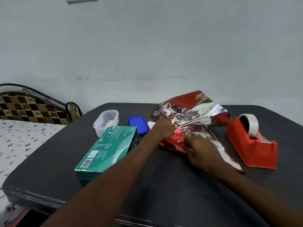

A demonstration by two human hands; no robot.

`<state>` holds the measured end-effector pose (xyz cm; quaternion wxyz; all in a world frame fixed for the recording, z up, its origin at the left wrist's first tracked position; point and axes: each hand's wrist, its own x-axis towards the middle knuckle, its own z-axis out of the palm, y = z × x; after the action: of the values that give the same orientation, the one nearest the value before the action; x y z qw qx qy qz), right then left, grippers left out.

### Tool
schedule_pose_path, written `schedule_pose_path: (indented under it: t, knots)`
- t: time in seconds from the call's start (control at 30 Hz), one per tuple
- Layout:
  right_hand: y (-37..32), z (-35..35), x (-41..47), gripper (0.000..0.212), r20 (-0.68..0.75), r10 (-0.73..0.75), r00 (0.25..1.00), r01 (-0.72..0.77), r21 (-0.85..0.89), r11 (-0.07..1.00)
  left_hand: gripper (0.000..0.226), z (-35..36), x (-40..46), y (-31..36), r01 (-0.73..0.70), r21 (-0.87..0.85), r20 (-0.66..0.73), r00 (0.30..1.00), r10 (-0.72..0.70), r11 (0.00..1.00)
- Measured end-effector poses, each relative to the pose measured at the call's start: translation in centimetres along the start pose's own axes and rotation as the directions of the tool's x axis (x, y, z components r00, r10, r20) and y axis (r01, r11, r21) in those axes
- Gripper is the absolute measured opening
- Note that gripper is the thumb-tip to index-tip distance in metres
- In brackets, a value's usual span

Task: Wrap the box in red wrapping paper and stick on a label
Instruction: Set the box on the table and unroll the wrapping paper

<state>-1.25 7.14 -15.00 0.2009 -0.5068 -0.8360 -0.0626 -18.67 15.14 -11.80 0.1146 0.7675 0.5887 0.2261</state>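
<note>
A crumpled sheet of red wrapping paper (pixel 191 115) with a silver underside lies on the dark table (pixel 164 185), at its far right. My left hand (pixel 164 128) grips the paper's near left part with curled fingers. My right hand (pixel 201 153) lies on the paper's near edge, fingers spread over it, blurred. A green box (pixel 108 149) lies on its side to the left of my left forearm, barcode end toward me. It is bare and apart from the paper.
A red tape dispenser (pixel 252 145) with a roll of clear tape stands at the right. A clear plastic tub (pixel 106 122) and its blue lid (pixel 137 126) sit behind the box. A bed (pixel 21 136) adjoins the table's left side, and a wall stands behind.
</note>
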Motion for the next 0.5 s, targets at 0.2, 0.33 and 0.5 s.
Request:
schedule_pose_path:
  t: [0.2,0.33,0.5]
  knots:
    - [-1.5,0.3,-2.2,0.036,0.023,0.020,1.000,-0.022,0.104,0.994,0.056,-0.2,0.8,-1.6,0.210,-0.184,0.105,0.975,-0.193,0.960]
    - [-1.9,0.5,-1.7,0.064,0.013,0.234,0.972,-0.233,0.177,0.956,0.070,-1.4,1.1,-1.6,0.361,-0.393,0.244,0.928,-0.282,0.845]
    - [-1.4,-0.2,-1.4,0.033,0.117,0.309,0.944,-0.316,0.049,0.948,0.046,-1.0,2.1,-2.2,0.364,-0.155,0.369,0.884,-0.288,0.918]
